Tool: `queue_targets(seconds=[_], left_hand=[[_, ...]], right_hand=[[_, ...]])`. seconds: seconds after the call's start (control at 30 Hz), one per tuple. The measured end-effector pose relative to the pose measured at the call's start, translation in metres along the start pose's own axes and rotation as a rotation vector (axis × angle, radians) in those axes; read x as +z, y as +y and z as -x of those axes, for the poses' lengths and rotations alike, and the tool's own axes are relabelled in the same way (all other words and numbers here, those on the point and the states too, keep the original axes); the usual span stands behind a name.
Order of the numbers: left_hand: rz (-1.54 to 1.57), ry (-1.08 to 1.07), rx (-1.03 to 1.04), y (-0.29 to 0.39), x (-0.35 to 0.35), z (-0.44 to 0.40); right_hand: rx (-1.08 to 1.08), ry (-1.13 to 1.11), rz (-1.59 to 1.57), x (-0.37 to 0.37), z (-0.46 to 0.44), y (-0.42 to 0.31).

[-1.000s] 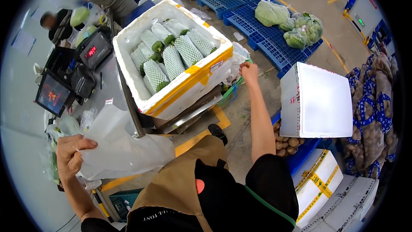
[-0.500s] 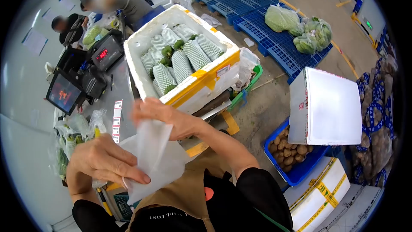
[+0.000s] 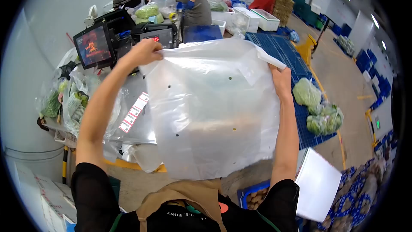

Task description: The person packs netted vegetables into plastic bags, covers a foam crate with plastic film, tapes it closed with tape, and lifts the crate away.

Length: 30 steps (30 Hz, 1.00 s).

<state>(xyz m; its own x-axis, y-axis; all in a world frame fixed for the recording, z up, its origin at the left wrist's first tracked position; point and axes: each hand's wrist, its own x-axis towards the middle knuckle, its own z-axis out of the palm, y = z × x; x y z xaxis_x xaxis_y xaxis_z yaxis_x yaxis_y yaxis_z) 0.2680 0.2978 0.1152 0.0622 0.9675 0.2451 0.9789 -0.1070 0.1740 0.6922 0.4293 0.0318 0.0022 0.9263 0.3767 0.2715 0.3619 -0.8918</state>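
Note:
A large translucent plastic bag [image 3: 210, 107] with small holes hangs spread out in front of me. My left hand [image 3: 147, 52] pinches its upper left corner, and my right hand [image 3: 281, 77] grips the upper right corner, where the edge is folded over. Behind the bag, the foam box of net-wrapped vegetables is only a faint blur. A strip of labels [image 3: 134, 112] lies on the metal counter [image 3: 148, 135], left of the bag.
At the left stand a monitor [image 3: 93, 45] and a scale [image 3: 158, 37], with bagged vegetables [image 3: 77, 103] nearer me. Two people work at the back. Right are blue pallets [image 3: 274, 49] with bagged greens [image 3: 325, 119], a white box [image 3: 318, 184] and a potato crate [image 3: 242, 195].
Both hands have moved apart and up, and the bag, bunched between them half a second ago, is now stretched wide. The view has tilted up towards the back of the room.

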Motion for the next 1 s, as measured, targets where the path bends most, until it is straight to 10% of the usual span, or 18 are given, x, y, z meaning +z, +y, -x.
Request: queue_targets(seconds=[0.27,0.47,0.83,0.93,1.0], left_hand=[[-0.48,0.33,-0.424,-0.042,0.186,-0.176],[-0.324,0.265,-0.46,-0.073,0.305,-0.243],[-0.018,0.309,-0.676,-0.117,0.432,-0.253],[0.214,0.167,-0.676,-0.095,0.412,-0.249],[0.0,0.582,-0.455,-0.08,0.452,-0.235]], right_hand=[[0.086,0.076,0.652,0.101,-0.128,0.114],[-0.372,0.157,0.98,0.162,-0.185,0.228],[-0.854,-0.216,0.934,0.201,-0.184,0.22],[-0.685,-0.505,0.915,0.188,-0.166,0.22],[-0.488,-0.541,0.854,0.191,-0.146,0.233]])
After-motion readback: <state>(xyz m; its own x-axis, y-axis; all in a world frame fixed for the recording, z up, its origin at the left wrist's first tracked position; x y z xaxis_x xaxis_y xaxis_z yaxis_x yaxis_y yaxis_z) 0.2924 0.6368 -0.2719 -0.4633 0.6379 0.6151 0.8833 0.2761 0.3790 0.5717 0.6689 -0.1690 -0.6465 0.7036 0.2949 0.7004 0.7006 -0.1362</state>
